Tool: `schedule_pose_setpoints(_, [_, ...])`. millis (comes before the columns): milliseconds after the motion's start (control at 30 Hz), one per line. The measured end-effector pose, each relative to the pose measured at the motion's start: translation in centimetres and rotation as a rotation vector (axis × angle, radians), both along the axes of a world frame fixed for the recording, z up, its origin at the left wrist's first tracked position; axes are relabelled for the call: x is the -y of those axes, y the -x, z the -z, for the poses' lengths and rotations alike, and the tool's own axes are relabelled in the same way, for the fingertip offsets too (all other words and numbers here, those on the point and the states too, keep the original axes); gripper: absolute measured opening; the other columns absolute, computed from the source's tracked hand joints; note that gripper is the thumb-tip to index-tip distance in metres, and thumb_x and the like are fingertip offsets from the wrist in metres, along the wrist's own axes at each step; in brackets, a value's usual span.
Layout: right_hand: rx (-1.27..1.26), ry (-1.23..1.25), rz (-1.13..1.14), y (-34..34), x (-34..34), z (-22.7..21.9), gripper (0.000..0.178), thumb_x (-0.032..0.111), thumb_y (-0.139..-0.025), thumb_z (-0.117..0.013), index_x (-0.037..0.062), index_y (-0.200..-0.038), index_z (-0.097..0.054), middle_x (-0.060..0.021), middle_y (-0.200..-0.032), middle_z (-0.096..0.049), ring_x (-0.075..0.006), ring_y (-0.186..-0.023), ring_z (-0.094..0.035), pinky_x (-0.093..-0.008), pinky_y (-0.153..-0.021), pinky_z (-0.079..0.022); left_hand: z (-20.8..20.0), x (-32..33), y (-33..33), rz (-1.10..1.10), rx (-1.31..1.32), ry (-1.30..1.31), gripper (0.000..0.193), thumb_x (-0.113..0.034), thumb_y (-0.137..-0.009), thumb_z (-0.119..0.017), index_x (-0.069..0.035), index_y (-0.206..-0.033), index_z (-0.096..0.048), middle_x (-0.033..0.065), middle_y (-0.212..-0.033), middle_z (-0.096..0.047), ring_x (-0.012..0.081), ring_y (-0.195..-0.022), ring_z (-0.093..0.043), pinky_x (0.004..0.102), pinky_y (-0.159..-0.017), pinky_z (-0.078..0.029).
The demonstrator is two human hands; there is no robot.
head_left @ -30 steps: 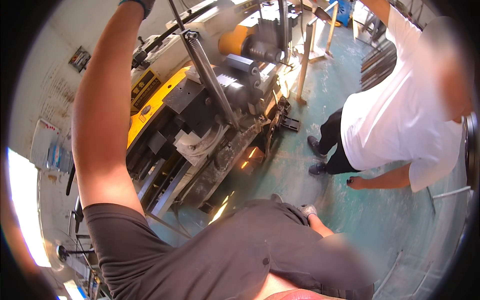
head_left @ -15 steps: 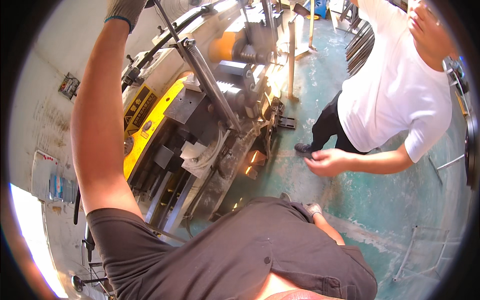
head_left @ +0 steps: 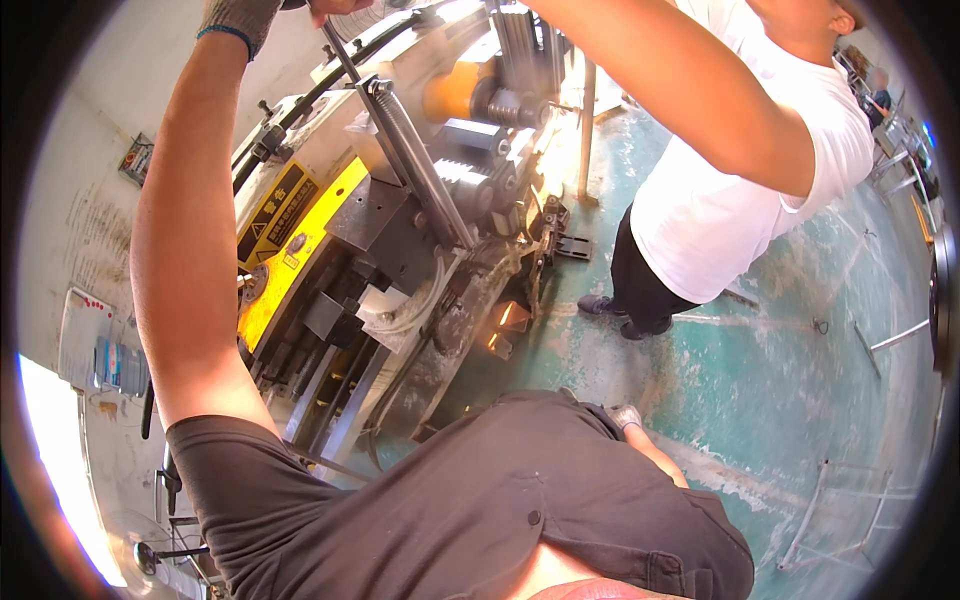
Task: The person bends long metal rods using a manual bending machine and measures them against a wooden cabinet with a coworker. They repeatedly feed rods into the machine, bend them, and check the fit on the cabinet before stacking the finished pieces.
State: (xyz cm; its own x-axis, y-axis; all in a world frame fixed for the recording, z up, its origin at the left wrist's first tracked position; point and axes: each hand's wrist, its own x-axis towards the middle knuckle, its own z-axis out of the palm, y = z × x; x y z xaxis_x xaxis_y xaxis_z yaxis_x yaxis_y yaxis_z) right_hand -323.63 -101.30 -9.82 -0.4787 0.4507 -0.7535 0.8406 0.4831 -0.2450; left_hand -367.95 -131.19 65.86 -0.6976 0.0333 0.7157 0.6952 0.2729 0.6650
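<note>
My left hand [head_left: 243,22], in a knitted grey glove with a blue cuff, is raised high at the top edge. A small dark part lies beside it, and the picture's edge cuts off its fingers. A co-worker's bare hand [head_left: 338,7] reaches in just right of it, near the top of a metal rod [head_left: 340,48] on the machine. Down beside my hip hangs my right hand [head_left: 625,417], gloved too and partly hidden by my dark shirt. The finger shape there is too small to read. Before me stands a large machine with a yellow curved plate [head_left: 310,240].
A coil spring strut [head_left: 415,150] and an orange cylinder [head_left: 462,92] sit on the machine. The co-worker in a white shirt [head_left: 715,225] stands at its right. A metal frame [head_left: 822,510] is on the green floor at lower right; a bright opening [head_left: 55,450] is at left.
The co-worker has stepped toward the machine, lifting an arm from waist height up to the top, near my left hand. My left arm has shifted slightly left; my right hand hardly moved.
</note>
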Motion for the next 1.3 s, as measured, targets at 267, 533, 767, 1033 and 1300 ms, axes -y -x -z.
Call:
schedule_pose_setpoints(267, [-0.039,0.067,0.020,0.8,-0.2,1.2,0.051,0.051,-0.090,-0.066,0.0173,-0.125,-0.079,-0.0133,-0.135,-0.072,-0.0326,-0.129,-0.067,-0.0422,-0.109,-0.052,-0.4,0.9,-1.2,-0.008,0.003,0.023,0.017,-0.011,-0.102,-0.056,-0.005,-0.109,-0.070,0.0064,-0.088,-0.068,0.0187,-0.073,-0.065,0.0339,-0.067,-0.053])
schedule_pose_setpoints(533, [-0.041,0.046,0.023,-1.1,1.2,1.7,0.053,0.051,-0.089,-0.066,0.0158,-0.127,-0.078,-0.0138,-0.136,-0.072,-0.0329,-0.128,-0.068,-0.0414,-0.108,-0.053,0.1,2.0,-1.0,-0.004,0.004,0.052,0.018,-0.013,-0.103,-0.058,-0.004,-0.112,-0.071,0.0062,-0.092,-0.071,0.0175,-0.079,-0.067,0.0326,-0.074,-0.054])
schedule_pose_setpoints(767, [-0.075,0.022,0.072,-5.7,3.2,-1.6,0.051,0.051,-0.089,-0.065,0.0133,-0.120,-0.079,-0.0183,-0.128,-0.073,-0.0359,-0.124,-0.068,-0.0432,-0.106,-0.053,0.8,2.7,-1.2,0.028,-0.008,0.083,0.020,-0.015,-0.104,-0.060,-0.004,-0.116,-0.072,0.0060,-0.096,-0.073,0.0165,-0.084,-0.068,0.0315,-0.079,-0.054])
schedule_pose_setpoints(1033, [-0.045,-0.061,0.124,-12.7,5.3,-2.3,0.052,0.053,-0.090,-0.064,0.0146,-0.121,-0.080,-0.0186,-0.126,-0.074,-0.0363,-0.124,-0.068,-0.0437,-0.105,-0.053,1.5,6.3,-7.2,-0.081,-0.123,0.247,0.023,-0.017,-0.105,-0.062,-0.004,-0.119,-0.074,0.0058,-0.100,-0.075,0.0153,-0.089,-0.069,0.0302,-0.085,-0.054])
schedule_pose_setpoints(1300, [-0.087,0.062,0.108,-13.7,4.0,0.0,0.045,0.040,-0.094,-0.065,0.0100,-0.125,-0.077,-0.0186,-0.130,-0.073,-0.0350,-0.124,-0.068,-0.0418,-0.105,-0.053,7.4,8.5,-28.9,0.077,-0.007,0.589,0.020,-0.009,-0.105,-0.062,-0.003,-0.119,-0.075,0.0055,-0.103,-0.075,0.0145,-0.094,-0.070,0.0301,-0.092,-0.055])
